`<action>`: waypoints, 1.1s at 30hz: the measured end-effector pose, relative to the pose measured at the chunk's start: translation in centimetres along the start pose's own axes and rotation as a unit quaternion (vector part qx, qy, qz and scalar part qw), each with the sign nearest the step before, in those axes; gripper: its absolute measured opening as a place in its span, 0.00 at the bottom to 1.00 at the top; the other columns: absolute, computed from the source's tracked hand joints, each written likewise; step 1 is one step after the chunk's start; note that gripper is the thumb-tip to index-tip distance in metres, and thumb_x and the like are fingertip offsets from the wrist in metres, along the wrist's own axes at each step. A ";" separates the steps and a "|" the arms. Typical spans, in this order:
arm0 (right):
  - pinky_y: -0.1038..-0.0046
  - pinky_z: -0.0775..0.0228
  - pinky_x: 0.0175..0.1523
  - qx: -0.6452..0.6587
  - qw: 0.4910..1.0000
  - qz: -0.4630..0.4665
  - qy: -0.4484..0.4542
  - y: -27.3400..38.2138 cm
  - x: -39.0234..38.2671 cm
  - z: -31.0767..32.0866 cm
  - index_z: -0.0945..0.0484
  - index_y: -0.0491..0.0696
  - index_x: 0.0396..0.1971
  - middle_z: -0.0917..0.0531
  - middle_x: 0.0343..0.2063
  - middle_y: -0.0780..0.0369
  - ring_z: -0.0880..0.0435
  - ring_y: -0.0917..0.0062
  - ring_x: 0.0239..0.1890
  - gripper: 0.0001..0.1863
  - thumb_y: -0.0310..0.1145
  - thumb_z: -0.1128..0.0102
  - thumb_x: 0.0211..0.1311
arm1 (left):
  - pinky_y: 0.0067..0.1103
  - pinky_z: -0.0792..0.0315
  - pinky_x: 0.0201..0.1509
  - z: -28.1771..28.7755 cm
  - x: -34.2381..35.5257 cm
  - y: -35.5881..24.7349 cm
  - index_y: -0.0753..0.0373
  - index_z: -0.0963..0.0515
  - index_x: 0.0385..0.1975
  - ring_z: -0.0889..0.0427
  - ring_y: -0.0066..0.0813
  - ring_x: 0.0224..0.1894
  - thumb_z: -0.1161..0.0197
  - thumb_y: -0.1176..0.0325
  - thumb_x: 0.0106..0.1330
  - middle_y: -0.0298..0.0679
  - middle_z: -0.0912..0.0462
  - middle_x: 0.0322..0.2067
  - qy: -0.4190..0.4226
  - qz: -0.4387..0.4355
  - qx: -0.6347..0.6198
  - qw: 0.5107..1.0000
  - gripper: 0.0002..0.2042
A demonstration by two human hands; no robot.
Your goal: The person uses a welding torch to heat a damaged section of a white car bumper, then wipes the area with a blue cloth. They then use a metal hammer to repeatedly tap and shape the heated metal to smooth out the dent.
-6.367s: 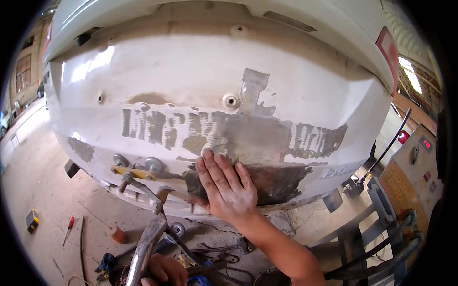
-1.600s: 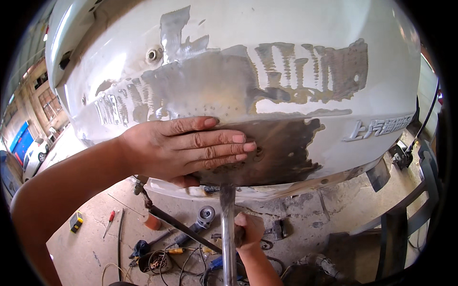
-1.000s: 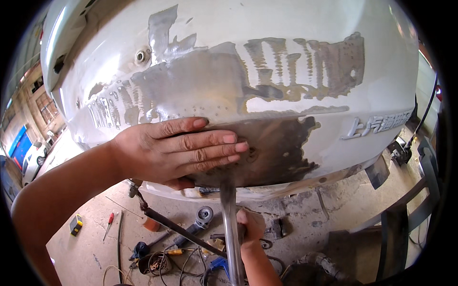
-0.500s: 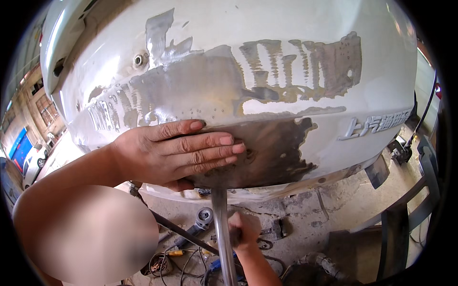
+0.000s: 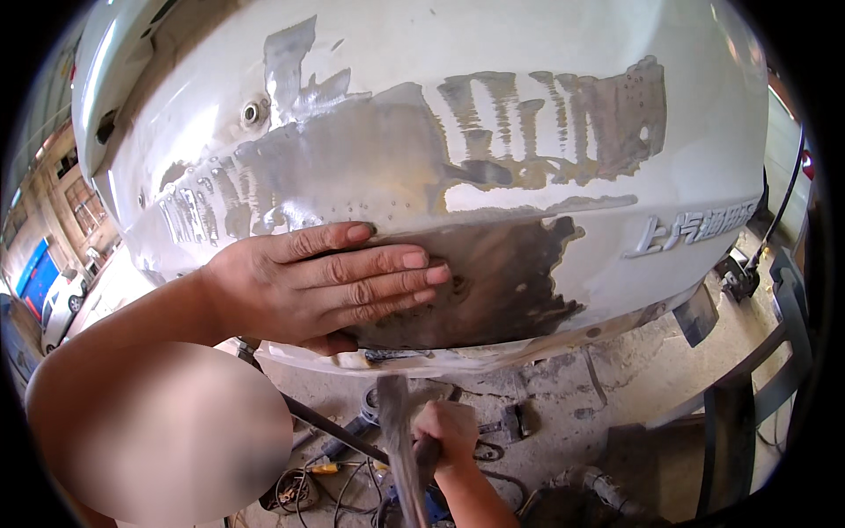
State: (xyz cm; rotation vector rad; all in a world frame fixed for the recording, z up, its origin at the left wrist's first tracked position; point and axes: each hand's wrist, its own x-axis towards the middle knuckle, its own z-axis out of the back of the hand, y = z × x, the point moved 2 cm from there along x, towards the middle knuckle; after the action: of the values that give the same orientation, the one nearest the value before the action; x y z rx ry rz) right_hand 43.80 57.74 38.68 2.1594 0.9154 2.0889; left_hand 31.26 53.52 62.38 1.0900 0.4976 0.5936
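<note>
A white car panel [image 5: 704,158] with raised lettering fills the upper view, its paint worn through to grey metal in several patches. My left hand [image 5: 326,282] lies flat against its lower part, fingers stretched to the right and close together. Beside the fingertips is a dark bare-metal patch [image 5: 510,273]. Below the panel's lower edge, my right hand [image 5: 451,429] is wrapped round the dark handle of what looks like a hammer [image 5: 396,422]. Its long metal head is smeared by motion, and its top end sits apart from the panel.
On the concrete floor lie a grinder-like tool [image 5: 356,427], tangled cables [image 5: 343,488] and a black rod [image 5: 321,422]. Black curved frame parts [image 5: 731,431] stand at the right. A white car [image 5: 62,304] is in the left background.
The hammer's metal head has dropped away from the panel's lower edge and tilted slightly leftward. My right hand has shifted a little. My left hand stays pressed to the same spot.
</note>
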 end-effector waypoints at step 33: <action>0.75 0.42 0.17 -0.053 0.995 -0.055 -0.058 -0.8 0.4 1.1 0.35 0.50 0.12 0.34 0.09 0.66 0.31 0.73 0.10 0.26 0.56 0.42 0.53 | 0.29 0.52 0.71 0.4 0.1 -0.3 0.52 0.36 0.63 0.42 0.25 0.67 0.54 0.37 0.60 0.29 0.38 0.64 -0.018 0.036 0.008 0.999 0.35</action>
State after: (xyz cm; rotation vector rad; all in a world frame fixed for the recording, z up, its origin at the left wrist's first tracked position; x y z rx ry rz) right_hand 44.46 59.02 38.62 2.0998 0.8701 1.8961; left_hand 31.63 53.19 62.21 1.1355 0.4340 0.6333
